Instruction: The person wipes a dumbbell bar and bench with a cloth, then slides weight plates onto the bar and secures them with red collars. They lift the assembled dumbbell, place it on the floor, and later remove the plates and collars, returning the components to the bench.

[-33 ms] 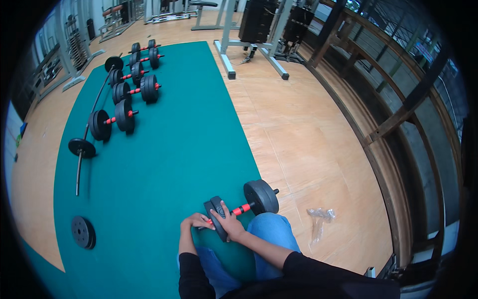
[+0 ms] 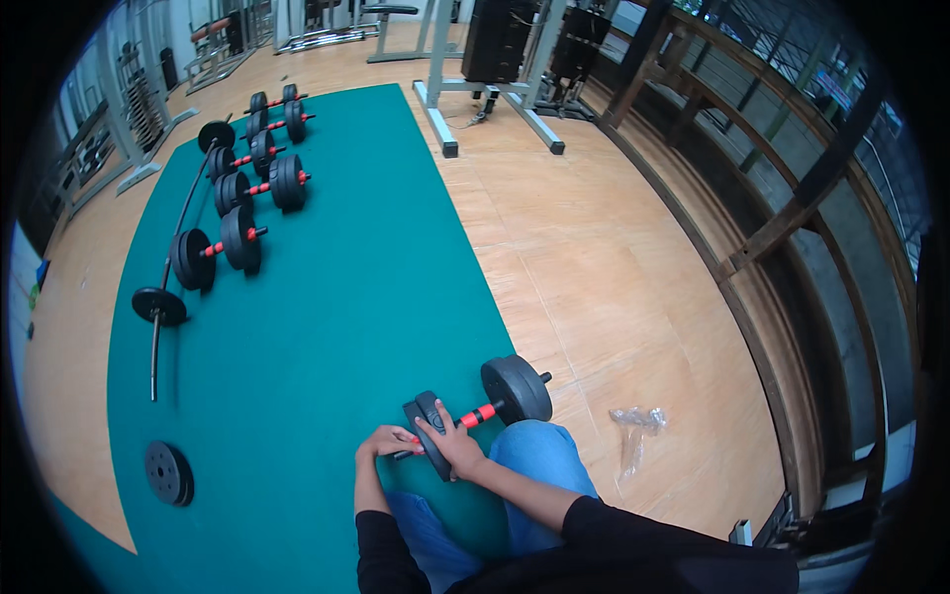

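Observation:
A dumbbell [image 2: 478, 416] with a red-and-black grip lies in front of my knees on the green mat. My right hand [image 2: 452, 445] is wrapped over the black weight plates [image 2: 428, 421] at its near left end, thumb and fingers across the outer face. My left hand [image 2: 392, 442] is closed at the outer end of the bar, its fingers pinching a red collar nut [image 2: 419, 448] that they partly hide. The black plates [image 2: 518, 389] on the other end rest beside my right knee.
Several assembled dumbbells [image 2: 237, 240] and a long barbell [image 2: 158, 307] lie along the mat's left side. Loose plates [image 2: 169, 473] are stacked at the lower left. Clear plastic wrapping [image 2: 636, 436] lies on the wooden floor at right. A weight machine [image 2: 495, 79] stands ahead.
The view has shifted slightly, so the far dumbbells sit a little further left. Both hands keep their places on the dumbbell with hardly any visible movement.

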`<action>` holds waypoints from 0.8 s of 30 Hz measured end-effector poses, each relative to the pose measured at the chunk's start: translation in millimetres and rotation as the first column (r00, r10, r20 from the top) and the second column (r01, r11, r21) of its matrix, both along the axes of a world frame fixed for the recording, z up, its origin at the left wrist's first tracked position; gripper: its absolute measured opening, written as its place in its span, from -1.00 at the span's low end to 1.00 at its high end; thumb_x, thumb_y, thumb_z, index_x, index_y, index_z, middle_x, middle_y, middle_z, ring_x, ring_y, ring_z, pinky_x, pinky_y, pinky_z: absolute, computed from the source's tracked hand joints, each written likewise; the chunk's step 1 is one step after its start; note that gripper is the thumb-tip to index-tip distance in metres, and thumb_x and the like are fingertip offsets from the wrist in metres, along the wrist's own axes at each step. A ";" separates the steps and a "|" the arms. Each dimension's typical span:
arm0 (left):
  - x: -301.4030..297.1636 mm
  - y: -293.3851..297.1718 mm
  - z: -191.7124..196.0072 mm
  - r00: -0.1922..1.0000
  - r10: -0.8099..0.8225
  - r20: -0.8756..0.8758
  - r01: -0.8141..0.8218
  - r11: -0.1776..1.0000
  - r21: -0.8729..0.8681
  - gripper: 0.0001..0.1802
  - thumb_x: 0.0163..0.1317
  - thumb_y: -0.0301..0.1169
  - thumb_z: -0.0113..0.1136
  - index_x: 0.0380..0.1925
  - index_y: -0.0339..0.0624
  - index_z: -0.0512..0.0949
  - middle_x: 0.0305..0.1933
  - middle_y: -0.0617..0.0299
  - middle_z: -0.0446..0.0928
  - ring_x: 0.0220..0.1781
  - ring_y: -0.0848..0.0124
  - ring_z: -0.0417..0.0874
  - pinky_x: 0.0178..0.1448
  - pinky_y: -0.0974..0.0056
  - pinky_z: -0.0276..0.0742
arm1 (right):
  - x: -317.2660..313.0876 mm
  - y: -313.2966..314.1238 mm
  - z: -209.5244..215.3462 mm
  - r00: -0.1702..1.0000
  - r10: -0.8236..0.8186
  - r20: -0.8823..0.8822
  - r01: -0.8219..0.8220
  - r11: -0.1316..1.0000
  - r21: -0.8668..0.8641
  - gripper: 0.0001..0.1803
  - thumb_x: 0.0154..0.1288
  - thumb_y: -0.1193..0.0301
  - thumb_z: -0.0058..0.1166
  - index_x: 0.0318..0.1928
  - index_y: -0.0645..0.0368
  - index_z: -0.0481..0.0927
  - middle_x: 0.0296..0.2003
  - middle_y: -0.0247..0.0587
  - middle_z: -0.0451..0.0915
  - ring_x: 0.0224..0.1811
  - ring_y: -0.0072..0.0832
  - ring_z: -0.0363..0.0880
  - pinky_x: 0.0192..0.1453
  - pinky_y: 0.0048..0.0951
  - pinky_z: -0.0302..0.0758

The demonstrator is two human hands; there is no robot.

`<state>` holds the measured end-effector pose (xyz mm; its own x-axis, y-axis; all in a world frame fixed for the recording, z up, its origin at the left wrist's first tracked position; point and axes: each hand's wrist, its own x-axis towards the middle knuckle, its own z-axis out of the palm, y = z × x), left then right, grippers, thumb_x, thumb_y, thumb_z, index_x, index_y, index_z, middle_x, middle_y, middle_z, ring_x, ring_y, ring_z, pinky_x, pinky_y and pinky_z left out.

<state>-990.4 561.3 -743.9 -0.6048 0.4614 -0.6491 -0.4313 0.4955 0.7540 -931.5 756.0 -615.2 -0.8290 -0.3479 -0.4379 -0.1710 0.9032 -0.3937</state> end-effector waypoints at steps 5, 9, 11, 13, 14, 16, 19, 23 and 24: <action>26.7 18.2 -25.6 0.533 0.845 -0.050 -0.845 0.534 0.016 -0.34 0.34 0.11 -0.18 -0.17 -0.36 0.56 -0.27 0.10 0.60 -0.05 0.35 0.59 -0.02 0.20 0.53 | 1.6 -5.4 -9.0 0.998 0.009 -0.059 -0.006 0.999 0.045 0.49 -0.60 0.59 0.50 0.40 -0.42 -0.15 0.41 0.07 -0.48 -0.03 0.12 0.45 -0.10 -0.10 0.61; 66.8 36.3 -27.3 0.611 0.792 0.008 -0.769 0.591 0.245 -0.32 0.31 0.09 -0.11 0.15 -0.29 0.29 0.12 -0.01 0.41 -0.08 0.27 0.53 0.05 0.19 0.44 | -7.5 1.1 -1.1 0.998 0.029 -0.047 -0.028 0.999 0.016 0.47 -0.61 0.59 0.50 0.40 -0.41 -0.12 0.42 0.05 -0.47 -0.03 0.10 0.46 -0.10 -0.12 0.62; 65.7 35.8 -15.3 0.366 0.876 0.313 -0.927 0.313 0.208 -0.34 0.27 0.08 -0.05 0.14 -0.23 0.30 0.02 0.04 0.48 -0.11 0.29 0.55 0.05 0.22 0.45 | -1.7 4.6 -4.4 0.998 0.025 -0.064 -0.023 0.999 0.042 0.48 -0.63 0.59 0.50 0.40 -0.40 -0.11 0.42 0.05 -0.46 -0.04 0.10 0.45 -0.10 -0.12 0.62; 65.0 41.3 -8.2 0.135 0.839 0.527 -0.983 0.047 0.177 -0.35 0.23 0.08 0.00 0.14 -0.19 0.29 -0.06 0.10 0.52 -0.12 0.31 0.56 0.06 0.25 0.44 | 0.2 5.6 -13.1 0.994 0.031 -0.107 -0.029 0.999 0.014 0.47 -0.61 0.58 0.51 0.40 -0.39 -0.10 0.42 0.06 -0.46 -0.02 0.12 0.45 -0.10 -0.12 0.61; 68.7 49.3 -12.9 0.061 0.799 0.598 -0.980 -0.065 0.187 -0.34 0.22 0.08 0.01 0.14 -0.16 0.28 -0.08 0.12 0.53 -0.12 0.32 0.55 0.08 0.26 0.44 | -0.9 3.3 -9.9 0.995 0.032 -0.095 -0.031 0.999 0.009 0.47 -0.62 0.58 0.51 0.40 -0.39 -0.10 0.42 0.06 -0.46 -0.02 0.13 0.45 -0.10 -0.12 0.61; 77.6 68.7 -38.9 0.003 0.626 0.780 -0.922 -0.301 0.245 -0.42 0.22 0.07 0.01 0.06 -0.11 0.35 -0.11 0.17 0.53 -0.09 0.35 0.55 0.08 0.27 0.46 | -6.6 -0.9 -5.3 0.995 0.051 -0.085 -0.049 0.998 0.024 0.47 -0.62 0.54 0.52 0.40 -0.39 -0.11 0.42 0.06 -0.45 -0.02 0.11 0.45 -0.11 -0.13 0.61; 92.5 98.3 -7.5 -0.084 0.742 0.665 -0.892 -0.354 0.282 -0.57 0.23 0.05 0.03 -0.16 -0.05 0.47 -0.24 0.23 0.55 -0.26 0.39 0.58 -0.15 0.31 0.52 | -19.6 0.9 -10.3 0.997 0.052 -0.058 -0.047 0.996 0.075 0.48 -0.63 0.48 0.55 0.40 -0.38 -0.12 0.42 0.04 -0.45 -0.03 0.07 0.46 -0.11 -0.15 0.62; 121.7 63.4 -18.4 -0.129 0.662 0.738 -0.863 -0.442 0.246 -0.34 0.13 0.19 0.06 0.00 -0.11 0.33 -0.26 0.26 0.50 -0.20 0.38 0.53 -0.15 0.29 0.42 | -27.0 -8.1 4.5 1.000 0.027 0.003 -0.027 0.998 0.052 0.50 -0.64 0.45 0.57 0.40 -0.38 -0.13 0.42 0.02 -0.44 0.06 0.11 0.40 -0.02 -0.13 0.59; 102.3 63.7 -13.3 -0.208 0.665 0.717 -0.869 -0.462 0.176 -0.23 0.10 0.25 0.05 0.09 -0.13 0.27 -0.23 0.26 0.47 -0.18 0.38 0.50 -0.10 0.29 0.38 | -26.4 -8.6 2.3 1.000 0.019 -0.001 -0.019 0.998 0.061 0.50 -0.64 0.45 0.57 0.40 -0.37 -0.13 0.42 0.02 -0.44 0.07 0.11 0.40 -0.02 -0.13 0.59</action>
<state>-888.1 625.0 -757.2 -0.5662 -0.2346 -0.7902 -0.0025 -0.9582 0.2863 -957.9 747.4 -612.9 -0.8232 -0.3361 -0.4576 -0.1888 0.9221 -0.3378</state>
